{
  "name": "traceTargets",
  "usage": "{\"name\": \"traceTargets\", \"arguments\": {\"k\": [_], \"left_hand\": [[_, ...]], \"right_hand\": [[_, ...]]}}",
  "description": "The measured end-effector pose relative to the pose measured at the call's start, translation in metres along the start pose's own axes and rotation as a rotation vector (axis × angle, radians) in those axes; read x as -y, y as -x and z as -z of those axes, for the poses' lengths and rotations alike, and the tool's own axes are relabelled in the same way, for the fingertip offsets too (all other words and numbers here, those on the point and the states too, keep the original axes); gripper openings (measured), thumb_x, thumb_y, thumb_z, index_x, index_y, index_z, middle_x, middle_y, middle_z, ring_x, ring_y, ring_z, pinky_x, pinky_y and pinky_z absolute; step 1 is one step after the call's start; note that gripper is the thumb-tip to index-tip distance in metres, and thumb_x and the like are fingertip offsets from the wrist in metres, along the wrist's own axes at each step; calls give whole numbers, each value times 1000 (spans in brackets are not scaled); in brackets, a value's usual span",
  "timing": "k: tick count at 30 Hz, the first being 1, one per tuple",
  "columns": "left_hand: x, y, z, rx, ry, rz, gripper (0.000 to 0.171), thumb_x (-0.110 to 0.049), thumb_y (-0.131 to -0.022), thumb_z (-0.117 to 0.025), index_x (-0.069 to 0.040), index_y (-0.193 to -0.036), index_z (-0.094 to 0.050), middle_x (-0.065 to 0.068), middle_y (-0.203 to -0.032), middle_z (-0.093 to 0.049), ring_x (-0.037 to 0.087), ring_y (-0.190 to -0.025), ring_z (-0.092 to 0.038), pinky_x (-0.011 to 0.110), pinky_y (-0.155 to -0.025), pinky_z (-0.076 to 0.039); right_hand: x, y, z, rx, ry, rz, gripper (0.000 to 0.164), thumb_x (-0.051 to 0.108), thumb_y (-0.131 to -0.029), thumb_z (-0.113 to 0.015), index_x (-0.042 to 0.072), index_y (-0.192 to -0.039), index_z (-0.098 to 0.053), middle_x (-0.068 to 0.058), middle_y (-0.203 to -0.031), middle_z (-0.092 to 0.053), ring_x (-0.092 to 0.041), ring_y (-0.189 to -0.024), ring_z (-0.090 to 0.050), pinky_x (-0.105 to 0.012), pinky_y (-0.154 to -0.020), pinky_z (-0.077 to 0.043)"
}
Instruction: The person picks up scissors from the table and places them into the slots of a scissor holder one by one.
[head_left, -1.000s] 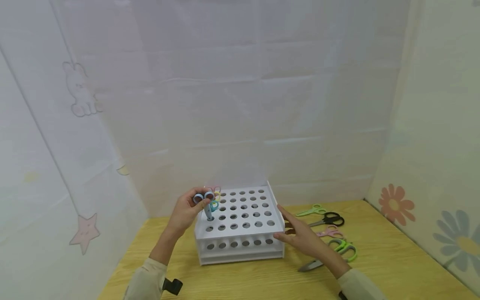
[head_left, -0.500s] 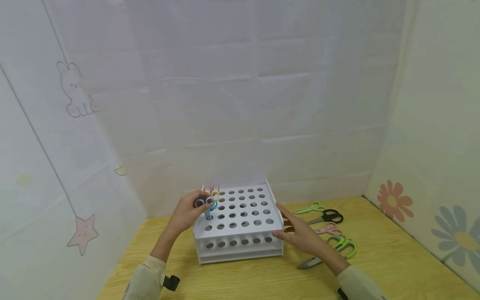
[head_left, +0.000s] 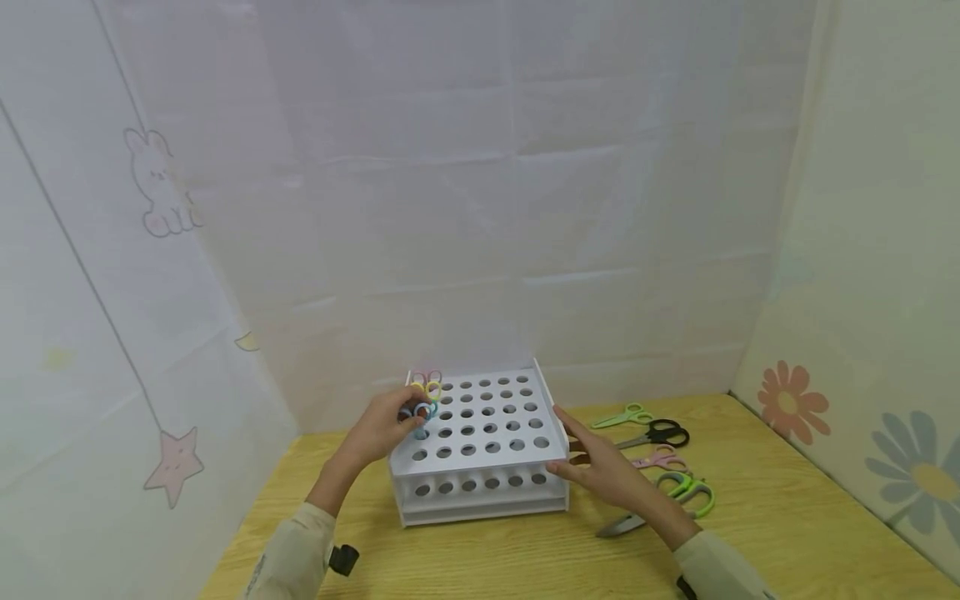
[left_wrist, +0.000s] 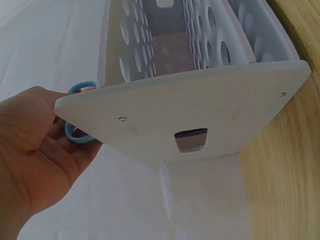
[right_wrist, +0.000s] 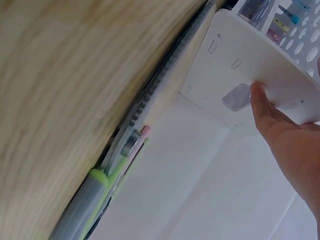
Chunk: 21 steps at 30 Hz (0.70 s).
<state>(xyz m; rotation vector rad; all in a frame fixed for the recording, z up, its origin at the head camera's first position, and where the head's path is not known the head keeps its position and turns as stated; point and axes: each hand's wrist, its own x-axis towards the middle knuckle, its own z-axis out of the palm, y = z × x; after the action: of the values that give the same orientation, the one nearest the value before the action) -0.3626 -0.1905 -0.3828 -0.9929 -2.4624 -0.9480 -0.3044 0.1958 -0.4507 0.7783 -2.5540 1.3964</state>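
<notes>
Light-blue-handled scissors (head_left: 422, 411) stand in a left-column hole of the white perforated rack (head_left: 480, 467). My left hand (head_left: 382, 429) pinches their handle loops, and the blades are hidden below the top plate. In the left wrist view, a blue loop (left_wrist: 75, 135) shows between the fingers beside the rack's edge. Behind them stand teal scissors, yellow scissors (head_left: 435, 390) and pink scissors (head_left: 427, 377). My right hand (head_left: 603, 471) rests against the rack's right side, thumb at the front corner. Its extended fingertips touch the side panel (right_wrist: 235, 60) in the right wrist view.
Right of the rack, on the wooden table (head_left: 480, 558), lie green scissors (head_left: 626, 416), black-handled scissors (head_left: 663, 432), pink scissors (head_left: 663, 459) and large green-and-grey scissors (head_left: 697, 497), partly behind the right forearm. Pale curtains (head_left: 450, 208) surround the table.
The blue scissors have sunk lower into their hole, with my left hand moving down along with them. My right hand stays at the rack's side.
</notes>
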Motion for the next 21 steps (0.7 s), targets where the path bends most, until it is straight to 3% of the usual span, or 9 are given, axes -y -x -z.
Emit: {"name": "traceTargets", "arguments": {"k": [11, 21], "left_hand": [[-1, -7, -4, 132, -172, -36, 21, 2, -88, -77, -6, -107, -70, -1, -94, -68, 14, -87, -63, 35, -78, -55], [-6, -12, -6, 215, -211, -8, 22, 1, -88, -76, -3, -109, -70, 0, -97, -68, 16, -91, -63, 37, -82, -55]], "right_hand": [[-3, 2, 0, 8, -5, 9, 92, 34, -94, -75, 16, -164, -18, -21, -151, -44, -31, -121, -59, -53, -97, -50], [-5, 0, 1, 0, 12, 22, 92, 32, -94, -75, 12, -164, -19, -20, -153, -42, -32, -120, -60, -52, -96, -51]]}}
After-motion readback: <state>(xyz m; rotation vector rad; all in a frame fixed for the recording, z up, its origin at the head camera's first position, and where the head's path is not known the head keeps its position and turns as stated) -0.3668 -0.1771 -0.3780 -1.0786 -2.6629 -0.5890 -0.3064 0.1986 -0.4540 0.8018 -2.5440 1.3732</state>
